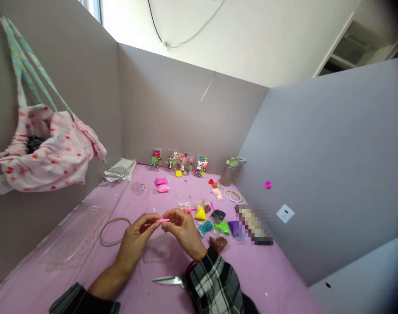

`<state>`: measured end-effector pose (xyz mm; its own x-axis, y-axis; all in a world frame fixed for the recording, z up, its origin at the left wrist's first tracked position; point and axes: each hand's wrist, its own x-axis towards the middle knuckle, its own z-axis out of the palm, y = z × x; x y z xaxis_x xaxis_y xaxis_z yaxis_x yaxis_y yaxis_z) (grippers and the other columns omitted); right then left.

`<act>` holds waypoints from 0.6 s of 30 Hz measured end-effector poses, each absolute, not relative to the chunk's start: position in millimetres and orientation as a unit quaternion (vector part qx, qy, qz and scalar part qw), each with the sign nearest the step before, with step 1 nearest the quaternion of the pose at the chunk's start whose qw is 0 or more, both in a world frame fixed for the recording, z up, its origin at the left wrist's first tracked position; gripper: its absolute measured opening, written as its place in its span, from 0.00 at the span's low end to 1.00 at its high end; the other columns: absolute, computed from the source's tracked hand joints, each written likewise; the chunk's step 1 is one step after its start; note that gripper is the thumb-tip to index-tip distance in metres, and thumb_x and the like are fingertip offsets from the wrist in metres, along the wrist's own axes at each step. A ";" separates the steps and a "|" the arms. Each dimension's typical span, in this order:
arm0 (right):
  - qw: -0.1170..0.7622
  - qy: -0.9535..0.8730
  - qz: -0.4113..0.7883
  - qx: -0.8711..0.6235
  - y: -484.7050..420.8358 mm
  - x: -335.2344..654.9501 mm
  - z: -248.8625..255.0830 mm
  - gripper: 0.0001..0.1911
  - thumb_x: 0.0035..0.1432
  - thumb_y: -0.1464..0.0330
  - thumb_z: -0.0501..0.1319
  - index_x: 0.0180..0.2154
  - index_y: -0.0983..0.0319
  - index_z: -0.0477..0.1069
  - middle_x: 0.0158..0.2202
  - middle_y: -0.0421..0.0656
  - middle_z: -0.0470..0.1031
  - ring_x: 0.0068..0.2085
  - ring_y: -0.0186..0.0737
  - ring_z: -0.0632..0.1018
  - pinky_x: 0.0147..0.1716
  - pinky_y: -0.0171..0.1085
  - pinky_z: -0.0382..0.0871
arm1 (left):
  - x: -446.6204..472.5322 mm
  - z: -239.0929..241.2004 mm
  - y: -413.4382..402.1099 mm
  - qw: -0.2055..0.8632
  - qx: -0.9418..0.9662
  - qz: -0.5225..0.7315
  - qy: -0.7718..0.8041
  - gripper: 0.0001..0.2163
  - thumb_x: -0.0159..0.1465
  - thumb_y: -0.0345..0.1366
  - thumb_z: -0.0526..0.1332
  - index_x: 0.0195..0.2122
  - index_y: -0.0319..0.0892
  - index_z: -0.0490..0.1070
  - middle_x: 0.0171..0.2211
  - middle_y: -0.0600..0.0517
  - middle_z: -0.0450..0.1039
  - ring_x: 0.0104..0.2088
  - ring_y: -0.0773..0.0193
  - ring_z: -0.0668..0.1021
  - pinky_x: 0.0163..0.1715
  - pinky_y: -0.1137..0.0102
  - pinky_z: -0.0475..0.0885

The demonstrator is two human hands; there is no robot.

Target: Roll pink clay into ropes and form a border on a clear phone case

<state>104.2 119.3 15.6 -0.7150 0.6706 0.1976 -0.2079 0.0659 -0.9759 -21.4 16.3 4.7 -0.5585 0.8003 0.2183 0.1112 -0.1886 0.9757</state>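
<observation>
Between my two hands is a small, thin piece of pink clay, held above the table. My left hand pinches its left end with thumb and fingertips. The right end is pinched by my right hand. Below them a clear plastic square lies on the pink tablecloth. Scissors lie under my right forearm, blades pointing left, handles mostly hidden by the sleeve. Just right of my right hand are small bags of coloured clay, among them yellow, teal, green and brown.
A hoop and a clear plastic tray lie at left. Pink clay packs, beads and decorated cards sit farther back. A bottle stands by the right partition. A cloth bag hangs on the left.
</observation>
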 end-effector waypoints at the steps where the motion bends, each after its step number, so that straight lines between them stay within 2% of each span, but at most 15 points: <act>1: 0.336 -0.654 0.653 -0.181 119.6 104.0 15.0 0.14 0.48 0.62 0.75 0.32 0.61 0.75 0.27 0.36 0.76 0.28 0.33 0.75 0.32 0.34 0.70 | -21.1 4.8 16.5 0.256 0.393 0.663 0.582 0.12 0.57 0.49 0.71 0.34 0.47 0.80 0.36 0.51 0.81 0.41 0.55 0.80 0.44 0.67 0.73; 4: 0.339 -0.652 0.650 -0.192 120.0 103.4 13.5 0.13 0.51 0.62 0.73 0.30 0.62 0.74 0.25 0.36 0.75 0.27 0.32 0.75 0.31 0.34 0.69 | -20.1 5.9 15.6 0.254 0.398 0.656 0.589 0.12 0.57 0.50 0.71 0.33 0.47 0.79 0.34 0.51 0.80 0.39 0.56 0.80 0.42 0.68 0.73; 7: 0.330 -0.638 0.673 -0.180 119.2 102.5 11.7 0.13 0.54 0.60 0.70 0.35 0.62 0.75 0.24 0.36 0.75 0.26 0.33 0.76 0.31 0.34 0.70 | -20.6 6.0 13.1 0.253 0.403 0.644 0.599 0.13 0.57 0.50 0.70 0.32 0.46 0.79 0.32 0.52 0.79 0.36 0.58 0.79 0.39 0.70 0.72; 11: 0.320 -0.634 0.684 -0.165 118.3 100.6 9.2 0.15 0.49 0.60 0.74 0.32 0.63 0.75 0.24 0.36 0.75 0.26 0.32 0.75 0.30 0.33 0.68 | -23.9 1.9 11.8 0.234 0.433 0.609 0.622 0.15 0.61 0.53 0.66 0.31 0.46 0.77 0.29 0.53 0.77 0.34 0.58 0.78 0.37 0.70 0.72; 16: 0.316 -0.625 0.689 -0.188 119.8 99.9 7.6 0.18 0.53 0.54 0.70 0.31 0.63 0.74 0.23 0.37 0.75 0.24 0.32 0.74 0.27 0.33 0.68 | -24.0 -3.9 15.2 0.258 0.425 0.622 0.605 0.17 0.58 0.53 0.68 0.42 0.47 0.77 0.39 0.52 0.81 0.41 0.57 0.82 0.44 0.68 0.75; 18: 0.316 -0.620 0.693 -0.187 120.5 100.0 7.4 0.17 0.52 0.56 0.72 0.31 0.63 0.74 0.23 0.37 0.75 0.24 0.32 0.74 0.27 0.33 0.67 | -23.3 -5.4 16.5 0.251 0.433 0.633 0.590 0.16 0.58 0.51 0.69 0.41 0.47 0.78 0.39 0.52 0.81 0.41 0.58 0.82 0.44 0.68 0.76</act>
